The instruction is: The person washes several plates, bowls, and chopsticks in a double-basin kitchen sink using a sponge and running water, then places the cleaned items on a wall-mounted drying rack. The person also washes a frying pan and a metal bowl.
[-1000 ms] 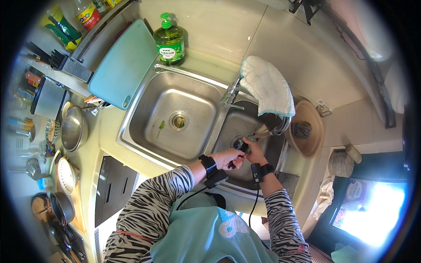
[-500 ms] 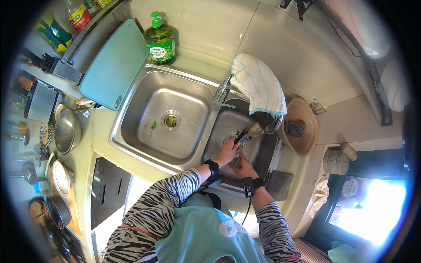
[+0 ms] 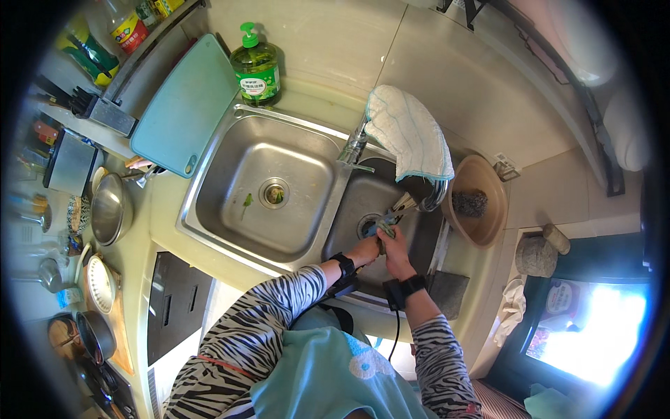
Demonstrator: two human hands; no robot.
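Note:
Both my hands are over the right basin [image 3: 422,234] of a steel double sink. My left hand [image 3: 363,253] is closed round the lower end of a bundle of thin beige and dark sticks [image 3: 400,203], which look like chopsticks. Close against it, my right hand [image 3: 396,251] presses a crumpled grey-green pad [image 3: 386,228] round the sticks. The stick tips point up and right, towards the faucet's outlet [image 3: 434,198]. My fingers hide the lower ends of the sticks. A white cloth [image 3: 408,133] is draped over the faucet's curved neck.
The left basin [image 3: 230,188] has green scraps at its drain. Behind it are a green soap bottle [image 3: 256,70] and a leaning teal cutting board [image 3: 183,105]. Right of the sink sit a beige tub [image 3: 488,227] with a scourer [image 3: 470,203] in it and a grey mat [image 3: 447,293].
My right hand has moved up beside the sticks, bringing the pad onto them. My left hand has drawn slightly back towards me, and the drain behind it shows more.

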